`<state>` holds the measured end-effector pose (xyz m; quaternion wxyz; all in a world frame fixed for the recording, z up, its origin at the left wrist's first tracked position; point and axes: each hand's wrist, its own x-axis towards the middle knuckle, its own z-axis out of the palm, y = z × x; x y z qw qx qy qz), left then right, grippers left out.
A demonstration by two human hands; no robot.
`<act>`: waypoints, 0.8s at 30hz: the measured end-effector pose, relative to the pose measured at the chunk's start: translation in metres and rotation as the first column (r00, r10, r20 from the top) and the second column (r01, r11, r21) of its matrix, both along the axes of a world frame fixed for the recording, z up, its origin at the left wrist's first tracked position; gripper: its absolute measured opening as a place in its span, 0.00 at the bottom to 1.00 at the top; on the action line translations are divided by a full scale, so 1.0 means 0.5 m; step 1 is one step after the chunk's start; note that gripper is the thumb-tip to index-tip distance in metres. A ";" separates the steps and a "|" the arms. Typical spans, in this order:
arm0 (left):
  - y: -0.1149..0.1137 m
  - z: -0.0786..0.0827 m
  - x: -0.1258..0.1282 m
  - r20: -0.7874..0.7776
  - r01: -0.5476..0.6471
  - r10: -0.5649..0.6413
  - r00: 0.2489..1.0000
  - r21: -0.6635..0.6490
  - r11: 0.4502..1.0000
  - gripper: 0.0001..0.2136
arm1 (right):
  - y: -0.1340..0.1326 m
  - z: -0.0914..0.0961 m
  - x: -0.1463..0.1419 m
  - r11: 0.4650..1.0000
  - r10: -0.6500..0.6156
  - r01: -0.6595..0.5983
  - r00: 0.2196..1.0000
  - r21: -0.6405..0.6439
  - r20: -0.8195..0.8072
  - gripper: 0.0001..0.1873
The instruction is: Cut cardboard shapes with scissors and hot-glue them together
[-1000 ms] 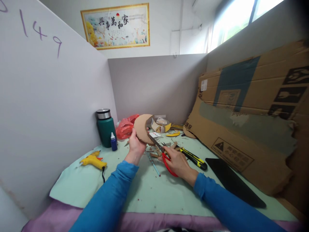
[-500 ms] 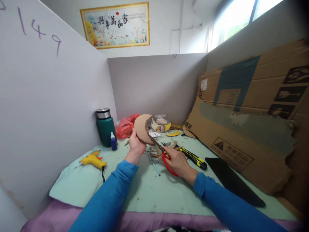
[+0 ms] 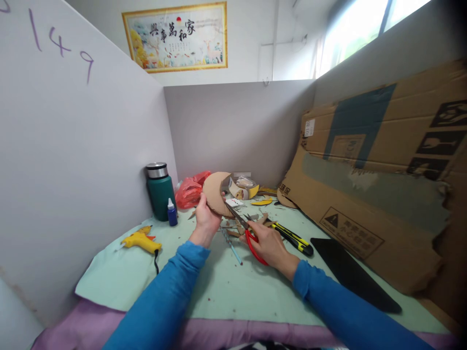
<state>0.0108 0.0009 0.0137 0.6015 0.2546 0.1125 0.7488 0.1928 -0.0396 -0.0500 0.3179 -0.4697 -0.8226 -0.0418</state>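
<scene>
Head view: cardboard crescent (image 3: 213, 188), lower edge in left grip (image 3: 207, 221); scissors (image 3: 245, 224) in right grip (image 3: 270, 244)

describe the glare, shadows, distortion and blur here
Head view: the window glares nearly white at upper right; head view: soft shadow darkens the right of the back panel; head view: the large cardboard looks stretched and softer toward the right edge; head view: left hand, right hand and scissors look fairly sharp.
</scene>
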 end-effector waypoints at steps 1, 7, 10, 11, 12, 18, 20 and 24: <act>-0.001 0.001 0.000 -0.001 -0.005 0.005 1.000 -0.001 1.000 0.21 | 0.000 -0.001 0.000 1.000 -0.001 0.001 1.000 -0.001 0.003 0.23; -0.002 0.002 0.003 0.003 -0.009 0.009 1.000 0.002 1.000 0.21 | 0.004 -0.005 -0.001 1.000 -0.007 0.007 1.000 -0.004 0.004 0.27; -0.002 -0.001 0.006 0.003 -0.007 0.007 1.000 0.012 1.000 0.20 | 0.005 -0.004 0.000 1.000 -0.012 0.012 1.000 -0.003 -0.001 0.25; -0.002 -0.002 0.008 -0.001 -0.009 0.009 1.000 0.016 1.000 0.20 | 0.005 -0.004 0.000 1.000 -0.012 0.012 1.000 -0.005 0.000 0.25; -0.003 -0.002 0.009 -0.003 -0.011 0.011 1.000 0.019 1.000 0.19 | 0.005 -0.004 0.000 1.000 -0.012 0.012 1.000 -0.007 0.001 0.24; -0.011 0.001 0.013 -0.015 -0.010 0.010 1.000 0.015 1.000 0.20 | 0.006 -0.006 0.000 1.000 0.005 -0.005 1.000 -0.011 -0.012 0.22; -0.010 0.002 0.013 -0.013 -0.014 0.014 1.000 0.014 1.000 0.20 | 0.007 -0.006 -0.001 1.000 0.009 -0.009 1.000 -0.008 -0.015 0.21; -0.006 -0.001 0.012 -0.002 -0.012 0.012 1.000 0.013 1.000 0.20 | 0.007 -0.004 -0.002 1.000 0.005 -0.005 1.000 -0.005 -0.013 0.21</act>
